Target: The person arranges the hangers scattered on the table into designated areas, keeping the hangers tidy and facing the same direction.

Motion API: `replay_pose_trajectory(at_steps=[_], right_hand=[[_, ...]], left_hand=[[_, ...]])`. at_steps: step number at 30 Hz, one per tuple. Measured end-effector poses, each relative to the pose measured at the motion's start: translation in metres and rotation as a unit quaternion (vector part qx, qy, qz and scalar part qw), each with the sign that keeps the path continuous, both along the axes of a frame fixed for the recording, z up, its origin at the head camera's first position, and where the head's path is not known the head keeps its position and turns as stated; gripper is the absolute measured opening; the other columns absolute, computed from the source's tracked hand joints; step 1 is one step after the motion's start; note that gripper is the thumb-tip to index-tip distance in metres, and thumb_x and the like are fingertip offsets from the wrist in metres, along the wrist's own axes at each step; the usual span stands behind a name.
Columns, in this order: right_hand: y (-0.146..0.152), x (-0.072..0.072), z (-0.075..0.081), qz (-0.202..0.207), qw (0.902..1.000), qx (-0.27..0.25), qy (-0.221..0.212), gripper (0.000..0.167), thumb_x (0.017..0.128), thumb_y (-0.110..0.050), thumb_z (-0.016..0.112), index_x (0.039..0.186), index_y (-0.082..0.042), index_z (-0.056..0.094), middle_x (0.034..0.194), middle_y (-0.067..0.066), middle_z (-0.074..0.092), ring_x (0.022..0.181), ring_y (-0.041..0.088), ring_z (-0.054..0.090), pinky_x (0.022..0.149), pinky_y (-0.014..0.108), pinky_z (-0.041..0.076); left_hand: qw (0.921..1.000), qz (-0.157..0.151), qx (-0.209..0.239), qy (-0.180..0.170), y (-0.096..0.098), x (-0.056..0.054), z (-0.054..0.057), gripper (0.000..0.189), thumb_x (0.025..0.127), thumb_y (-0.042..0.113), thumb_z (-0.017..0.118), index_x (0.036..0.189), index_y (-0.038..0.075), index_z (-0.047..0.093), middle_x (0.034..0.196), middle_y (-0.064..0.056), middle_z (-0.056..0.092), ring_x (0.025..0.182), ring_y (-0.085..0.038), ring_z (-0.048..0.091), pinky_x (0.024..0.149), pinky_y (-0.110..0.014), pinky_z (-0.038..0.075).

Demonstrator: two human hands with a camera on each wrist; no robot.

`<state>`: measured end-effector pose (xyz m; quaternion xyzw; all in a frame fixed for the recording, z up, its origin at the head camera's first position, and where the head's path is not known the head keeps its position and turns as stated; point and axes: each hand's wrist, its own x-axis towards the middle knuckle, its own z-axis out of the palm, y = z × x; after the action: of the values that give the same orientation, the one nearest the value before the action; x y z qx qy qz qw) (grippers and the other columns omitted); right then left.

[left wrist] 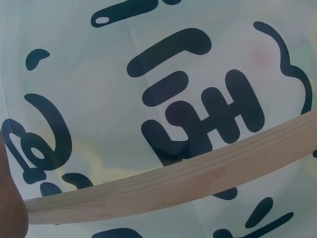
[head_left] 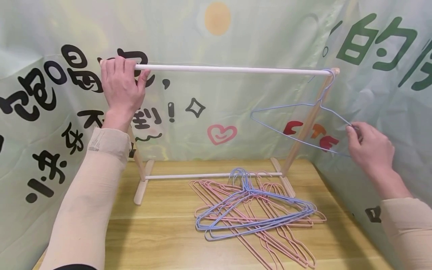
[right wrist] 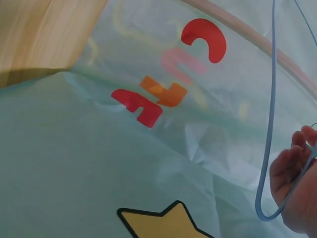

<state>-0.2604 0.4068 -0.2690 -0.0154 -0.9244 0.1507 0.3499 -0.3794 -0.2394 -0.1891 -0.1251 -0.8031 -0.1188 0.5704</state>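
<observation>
My left hand (head_left: pixel 123 84) grips the left end of a white top rod (head_left: pixel 229 69) on a small wooden rack, fingers curled over it. One wooden upright (left wrist: pixel 163 193) of the rack crosses the left wrist view. At the opposite end, a blue wire hanger (head_left: pixel 283 105) has its hook over the rod, close to the right upright (head_left: pixel 303 122). My right hand (head_left: pixel 371 150) pinches this hanger by its right shoulder. In the right wrist view, the hanger's rounded corner (right wrist: pixel 265 215) passes beside the fingers (right wrist: pixel 285 171).
Several blue hangers (head_left: pixel 256 225) lie over a heap of pink hangers (head_left: pixel 287 243) on the wooden table (head_left: pixel 162 232). The rack's lower rod (head_left: pixel 189 176) runs behind them between two feet (head_left: pixel 141 191). Printed cloth (head_left: pixel 189 45) hangs behind and at both sides.
</observation>
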Motion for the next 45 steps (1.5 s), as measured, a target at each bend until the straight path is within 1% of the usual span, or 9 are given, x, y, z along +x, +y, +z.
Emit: replay_pose_trajectory(at_steps=[8, 13, 16, 20, 24, 33, 38, 41, 45], right_hand=[[-0.005, 0.003, 0.004, 0.001, 0.9999, -0.007, 0.009, 0.044, 0.107, -0.032, 0.045, 0.135, -0.002, 0.062, 0.121, 0.025, 0.06, 0.101, 0.047, 0.056, 0.075, 0.066, 0.036], [-0.01, 0.005, 0.004, 0.021, 0.9981, -0.025, 0.052, 0.043, 0.105, -0.027, 0.05, 0.142, -0.006, 0.06, 0.136, 0.025, 0.057, 0.122, 0.049, 0.053, 0.09, 0.07, 0.038], [-0.015, 0.006, 0.002, 0.047, 0.9934, -0.03, 0.1, 0.044, 0.102, -0.024, 0.056, 0.142, -0.006, 0.061, 0.14, 0.025, 0.057, 0.129, 0.05, 0.05, 0.103, 0.069, 0.037], [-0.022, 0.008, -0.004, 0.095, 0.9807, -0.02, 0.17, 0.044, 0.097, -0.021, 0.063, 0.138, -0.004, 0.064, 0.138, 0.026, 0.06, 0.128, 0.052, 0.051, 0.112, 0.062, 0.037], [-0.031, 0.011, -0.014, 0.131, 0.9711, -0.01, 0.199, 0.046, 0.095, -0.022, 0.066, 0.136, -0.002, 0.064, 0.136, 0.026, 0.061, 0.127, 0.051, 0.052, 0.116, 0.053, 0.038], [-0.046, 0.019, -0.044, 0.202, 0.9583, 0.024, 0.201, 0.059, 0.1, -0.044, 0.058, 0.137, 0.002, 0.062, 0.136, 0.024, 0.062, 0.125, 0.047, 0.055, 0.118, 0.024, 0.033], [-0.049, 0.026, -0.07, 0.232, 0.9601, 0.028, 0.154, 0.062, 0.102, -0.048, 0.056, 0.142, -0.001, 0.059, 0.141, 0.022, 0.059, 0.137, 0.03, 0.052, 0.117, 0.017, 0.027], [-0.052, 0.03, -0.086, 0.253, 0.9585, 0.03, 0.127, 0.06, 0.102, -0.044, 0.059, 0.144, -0.001, 0.057, 0.143, 0.022, 0.057, 0.14, 0.025, 0.049, 0.118, 0.017, 0.025], [-0.056, 0.035, -0.109, 0.271, 0.9571, 0.037, 0.096, 0.058, 0.099, -0.034, 0.066, 0.147, -0.002, 0.054, 0.146, 0.021, 0.055, 0.14, 0.026, 0.048, 0.116, 0.013, 0.023]], left_hand=[[0.9999, 0.005, -0.009, -0.007, -0.003, 0.0, 0.002, 0.061, 0.106, 0.058, 0.042, 0.122, 0.0, 0.054, 0.105, -0.023, 0.048, 0.104, -0.046, 0.04, 0.116, -0.051, 0.026], [1.0, -0.003, 0.0, 0.001, -0.001, 0.0, 0.001, 0.064, 0.105, 0.06, 0.042, 0.122, 0.0, 0.056, 0.105, -0.023, 0.049, 0.103, -0.045, 0.041, 0.116, -0.05, 0.027], [0.9999, -0.008, 0.007, 0.003, -0.001, 0.0, 0.0, 0.062, 0.104, 0.06, 0.045, 0.121, 0.001, 0.057, 0.104, -0.022, 0.05, 0.103, -0.045, 0.042, 0.117, -0.049, 0.026], [0.9999, -0.006, 0.009, -0.001, 0.0, 0.0, -0.001, 0.062, 0.104, 0.059, 0.045, 0.121, 0.001, 0.056, 0.105, -0.022, 0.05, 0.104, -0.045, 0.042, 0.119, -0.05, 0.025], [1.0, 0.0, 0.005, -0.002, -0.001, -0.001, -0.001, 0.064, 0.105, 0.061, 0.042, 0.123, 0.0, 0.056, 0.105, -0.023, 0.05, 0.104, -0.045, 0.042, 0.119, -0.049, 0.025], [1.0, -0.003, 0.003, 0.007, 0.0, -0.001, 0.001, 0.062, 0.106, 0.058, 0.045, 0.118, -0.002, 0.055, 0.103, -0.023, 0.048, 0.101, -0.045, 0.04, 0.113, -0.05, 0.029], [1.0, -0.001, 0.003, 0.002, -0.001, 0.0, 0.0, 0.061, 0.106, 0.057, 0.045, 0.12, -0.002, 0.055, 0.105, -0.024, 0.049, 0.102, -0.046, 0.041, 0.115, -0.05, 0.028], [1.0, -0.002, 0.004, 0.003, -0.001, 0.0, 0.0, 0.061, 0.105, 0.057, 0.046, 0.12, -0.001, 0.055, 0.105, -0.024, 0.05, 0.102, -0.046, 0.041, 0.115, -0.05, 0.028], [1.0, -0.002, 0.004, 0.003, 0.0, -0.001, 0.0, 0.06, 0.105, 0.057, 0.046, 0.12, -0.001, 0.055, 0.105, -0.024, 0.049, 0.102, -0.046, 0.041, 0.116, -0.05, 0.027]])
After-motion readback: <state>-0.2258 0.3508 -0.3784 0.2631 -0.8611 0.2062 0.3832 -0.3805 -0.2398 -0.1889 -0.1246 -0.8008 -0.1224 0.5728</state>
